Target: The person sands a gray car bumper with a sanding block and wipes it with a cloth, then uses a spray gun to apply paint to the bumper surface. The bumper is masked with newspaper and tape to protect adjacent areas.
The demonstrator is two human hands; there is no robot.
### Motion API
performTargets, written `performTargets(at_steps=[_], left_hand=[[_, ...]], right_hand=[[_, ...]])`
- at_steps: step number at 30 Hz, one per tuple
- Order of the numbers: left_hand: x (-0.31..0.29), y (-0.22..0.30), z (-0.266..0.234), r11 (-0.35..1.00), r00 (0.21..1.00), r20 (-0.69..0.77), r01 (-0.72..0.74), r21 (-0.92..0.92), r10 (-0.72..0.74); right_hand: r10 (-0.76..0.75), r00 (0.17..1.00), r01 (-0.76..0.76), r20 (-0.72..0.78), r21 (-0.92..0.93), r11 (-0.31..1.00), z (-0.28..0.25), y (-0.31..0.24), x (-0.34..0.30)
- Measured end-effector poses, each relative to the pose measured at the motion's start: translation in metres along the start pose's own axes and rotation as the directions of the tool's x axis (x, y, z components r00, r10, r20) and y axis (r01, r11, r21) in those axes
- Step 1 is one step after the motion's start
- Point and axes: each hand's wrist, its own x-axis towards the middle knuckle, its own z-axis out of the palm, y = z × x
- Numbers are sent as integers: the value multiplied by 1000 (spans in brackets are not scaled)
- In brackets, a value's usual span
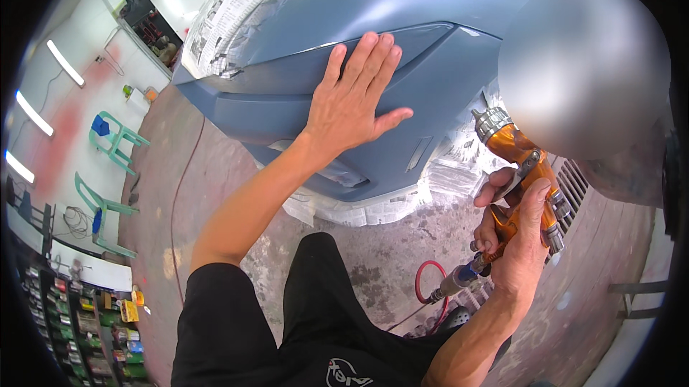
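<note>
My left hand (352, 96) is held flat with its fingers stretched out and thumb apart, over the front corner of a grey-blue car body (262, 118). Whether the palm touches the panel I cannot tell. In my right hand (522, 247) is an orange spray gun (511, 144) with a silver nozzle, its front end pointing up and left. Fingers wrap round its handle and trigger area. A fitting (451, 284) and a red air hose (418, 283) hang below the grip. Newspaper masking (233, 24) borders the car panels, with more along the lower edge.
A blurred round patch hides the upper right. Green plastic chairs (118, 141) stand by the left wall, near lit tube lamps (66, 64). Shelves of cans (79, 315) fill the lower left. A floor grate (574, 182) lies right of the gun, and a cable (181, 200) crosses the concrete floor.
</note>
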Motion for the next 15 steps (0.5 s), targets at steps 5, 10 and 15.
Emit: performTargets(at_steps=[5, 10, 15], left_hand=[[2, -18, -1, 1000, 999, -40, 10, 12, -10], [-20, -34, -1, 999, 996, -72, 46, 3, -46], [-46, -59, -5, 999, 996, -75, 54, 0, -54]], right_hand=[[-14, 1000, 14, 14, 20, 1000, 6, 4, -5], [-17, 999, 16, 44, 15, 1000, 9, 10, -8], [-7, 997, 8, 82, -14, 1000, 14, 13, -12]])
